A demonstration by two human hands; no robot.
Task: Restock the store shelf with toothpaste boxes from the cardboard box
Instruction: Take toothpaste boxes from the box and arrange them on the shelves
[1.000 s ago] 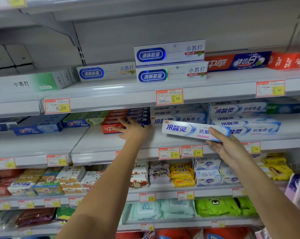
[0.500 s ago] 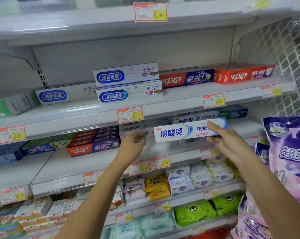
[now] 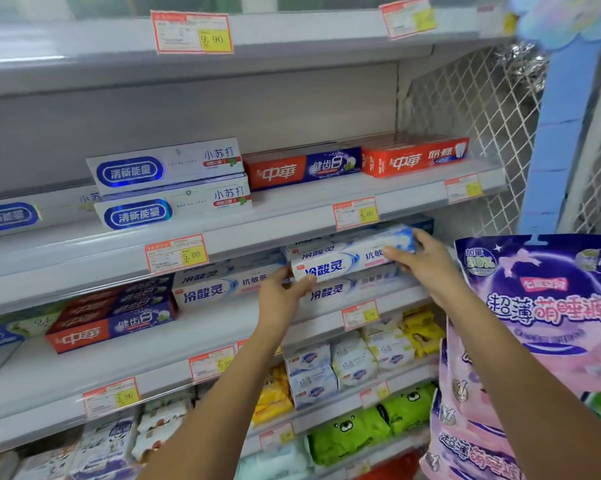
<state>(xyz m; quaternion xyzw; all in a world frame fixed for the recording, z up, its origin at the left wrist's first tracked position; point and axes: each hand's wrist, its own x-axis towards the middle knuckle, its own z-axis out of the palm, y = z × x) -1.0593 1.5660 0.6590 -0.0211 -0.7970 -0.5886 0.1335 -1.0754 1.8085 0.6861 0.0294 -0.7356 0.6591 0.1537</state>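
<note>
Brought in from mid-air in front of the matching white-blue stack [image 3: 330, 292] to just on top of it: toothpaste box [image 3: 340, 263], left end pinched by left hand [image 3: 280, 299], right end wrapped by curled fingers [image 3: 423, 239] of right hand [image 3: 430, 271]. Placement nearly done; release and squaring-up probably next

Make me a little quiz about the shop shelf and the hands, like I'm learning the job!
1. True or false: only the right hand holds the white-and-blue toothpaste box.
2. What is at the right of the shelves? A) a purple-and-pink pack B) a basket C) a broom
3. Fill in: the price tag left of the held box reads ___.
Key: 1 false, the left hand grips it too; 2 A; 3 5.00.
</note>
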